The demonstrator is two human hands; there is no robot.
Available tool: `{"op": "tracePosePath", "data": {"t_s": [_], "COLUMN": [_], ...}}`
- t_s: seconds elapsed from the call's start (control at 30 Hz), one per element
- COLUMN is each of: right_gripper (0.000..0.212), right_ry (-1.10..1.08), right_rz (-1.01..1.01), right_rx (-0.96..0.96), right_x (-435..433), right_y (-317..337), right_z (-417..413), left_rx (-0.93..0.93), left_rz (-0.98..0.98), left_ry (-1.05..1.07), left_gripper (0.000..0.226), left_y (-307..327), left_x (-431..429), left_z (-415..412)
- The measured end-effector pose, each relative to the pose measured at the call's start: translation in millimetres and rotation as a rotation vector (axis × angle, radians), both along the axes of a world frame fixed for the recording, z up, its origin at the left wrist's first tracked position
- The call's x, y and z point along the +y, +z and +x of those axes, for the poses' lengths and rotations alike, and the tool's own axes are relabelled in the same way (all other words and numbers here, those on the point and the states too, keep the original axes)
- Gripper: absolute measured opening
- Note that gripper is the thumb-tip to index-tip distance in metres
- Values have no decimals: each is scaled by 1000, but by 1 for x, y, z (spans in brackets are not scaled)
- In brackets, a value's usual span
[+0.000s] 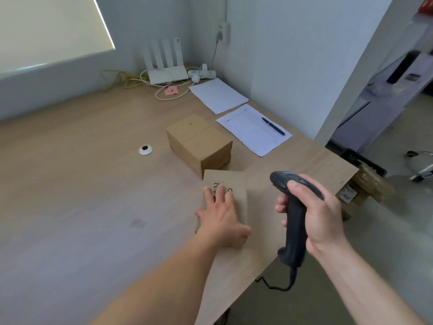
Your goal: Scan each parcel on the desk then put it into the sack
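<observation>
Two brown cardboard parcels sit on the wooden desk [82, 184]. The larger parcel [199, 141] stands behind. The smaller printed parcel [234, 184] lies in front of it, and my left hand [221, 216] rests flat on its top with fingers spread. My right hand [316, 214] grips a black corded barcode scanner [293, 221] by its handle, just right of the small parcel, with its head tilted toward the parcels. Off the desk's right edge, taped cardboard parcels [365, 186] lie low on the floor. No sack is plainly visible.
Two paper sheets [219, 95] and a form with a black pen [273, 126] lie at the right rear of the desk. A white router [167, 73], power strip and cables fill the back corner. A white cable grommet [145, 150] sits mid-desk. A chair base [421, 165] stands at far right.
</observation>
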State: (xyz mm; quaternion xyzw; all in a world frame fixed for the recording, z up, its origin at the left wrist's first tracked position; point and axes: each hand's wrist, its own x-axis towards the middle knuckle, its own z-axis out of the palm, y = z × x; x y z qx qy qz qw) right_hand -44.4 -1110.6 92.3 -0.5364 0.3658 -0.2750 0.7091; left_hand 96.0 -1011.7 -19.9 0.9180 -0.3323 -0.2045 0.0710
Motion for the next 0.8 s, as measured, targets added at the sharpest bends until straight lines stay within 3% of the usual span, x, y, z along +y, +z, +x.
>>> {"op": "tracePosePath", "data": {"t_s": [0.2, 0.33, 0.43, 0.5, 0.57, 0.63, 0.7, 0.8], "right_gripper": [38, 47, 47, 42, 37, 45, 58, 64], "right_ry": [92, 175, 264, 321, 374, 428, 466, 504], "right_rz": [-7, -22, -34, -37, -28, -17, -11, -15], "right_rx": [-24, -49, -59, -63, -65, -79, -82, -83], "right_x": [87, 164, 226, 265, 303, 336, 363, 390], "right_y": [16, 24, 28, 27, 27, 28, 31, 36], "right_z": [27, 49, 66, 77, 86, 94, 100, 105], "left_rx": [-28, -62, -31, 98, 291, 417, 396, 201], "left_rz": [62, 23, -13, -81, -279, -439, -445, -375], "left_ry": [-101, -50, 69, 198, 407, 577, 674, 687], "left_gripper": [97, 93, 94, 95, 90, 71, 52, 56], "left_y": [0, -1, 0, 4, 13, 18, 20, 20], "left_x": [128, 237, 325, 379, 428, 471, 506, 534], "left_z": [0, 13, 25, 34, 40, 43, 44, 46]}}
